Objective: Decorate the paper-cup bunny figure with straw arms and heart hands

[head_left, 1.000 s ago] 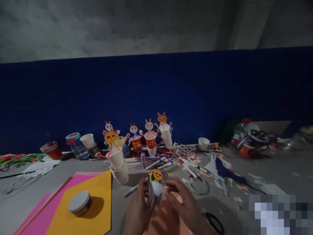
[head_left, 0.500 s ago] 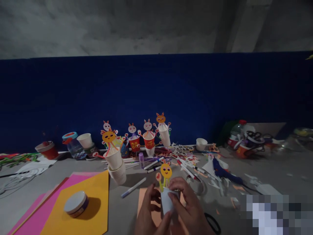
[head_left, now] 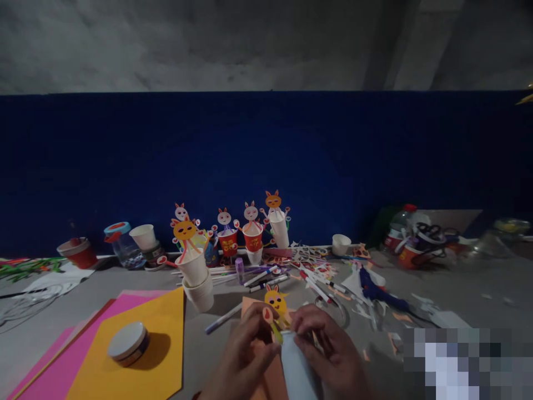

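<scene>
A white paper cup stands tilted close in front of me, with a yellow paper bunny face rising from its mouth. My left hand is closed at the cup's left rim, fingers and thumb around a yellow-green paper strip that ends in a pink oval paw. On the other side, my right hand grips the cup's rim between thumb and fingers. Its fingertips partly hide the strips inside the cup. An orange paper sheet lies beneath.
Finished-looking bunny cups stand along the back. Left are yellow paper and a round white-lidded jar. A marker lies near my left hand. A blue glue gun, paper scraps and a pot of scissors are right.
My left hand has moved from the cup's side up to the strip at its rim. The cup has come nearer and tips differently, and the bunny face now leans left.
</scene>
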`<state>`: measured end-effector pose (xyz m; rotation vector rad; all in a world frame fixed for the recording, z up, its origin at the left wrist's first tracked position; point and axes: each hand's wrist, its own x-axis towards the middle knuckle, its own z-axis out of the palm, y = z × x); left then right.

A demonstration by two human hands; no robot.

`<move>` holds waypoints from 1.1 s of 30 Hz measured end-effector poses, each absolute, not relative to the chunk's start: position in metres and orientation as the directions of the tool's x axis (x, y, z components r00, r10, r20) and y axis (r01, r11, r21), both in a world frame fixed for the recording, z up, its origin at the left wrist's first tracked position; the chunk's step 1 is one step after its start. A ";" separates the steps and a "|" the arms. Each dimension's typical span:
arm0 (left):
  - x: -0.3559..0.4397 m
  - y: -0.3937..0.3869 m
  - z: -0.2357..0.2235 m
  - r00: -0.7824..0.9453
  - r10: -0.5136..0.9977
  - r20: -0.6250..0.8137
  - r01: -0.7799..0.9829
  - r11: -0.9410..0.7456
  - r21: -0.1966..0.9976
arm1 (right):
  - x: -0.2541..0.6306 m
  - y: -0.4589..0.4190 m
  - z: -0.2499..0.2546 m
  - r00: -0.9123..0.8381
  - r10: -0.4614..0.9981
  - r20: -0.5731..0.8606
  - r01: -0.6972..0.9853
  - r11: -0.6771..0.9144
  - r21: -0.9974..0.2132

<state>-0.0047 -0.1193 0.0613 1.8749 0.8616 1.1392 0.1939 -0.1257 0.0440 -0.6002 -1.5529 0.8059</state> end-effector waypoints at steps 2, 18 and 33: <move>-0.004 -0.119 0.064 0.383 0.835 0.395 0.145 -0.477 0.867 | 0.195 -0.125 0.045 -0.138 0.767 0.627 -0.072 0.623 -0.779; 0.004 -0.110 0.037 0.268 0.906 0.329 -0.027 -0.334 0.942 | 0.194 -0.135 0.062 -0.311 0.567 0.763 0.245 0.823 -0.512; 0.017 -0.124 0.047 0.195 0.950 0.245 -0.197 -0.207 0.958 | 0.198 -0.136 0.064 -0.380 0.596 0.708 0.180 0.798 -0.575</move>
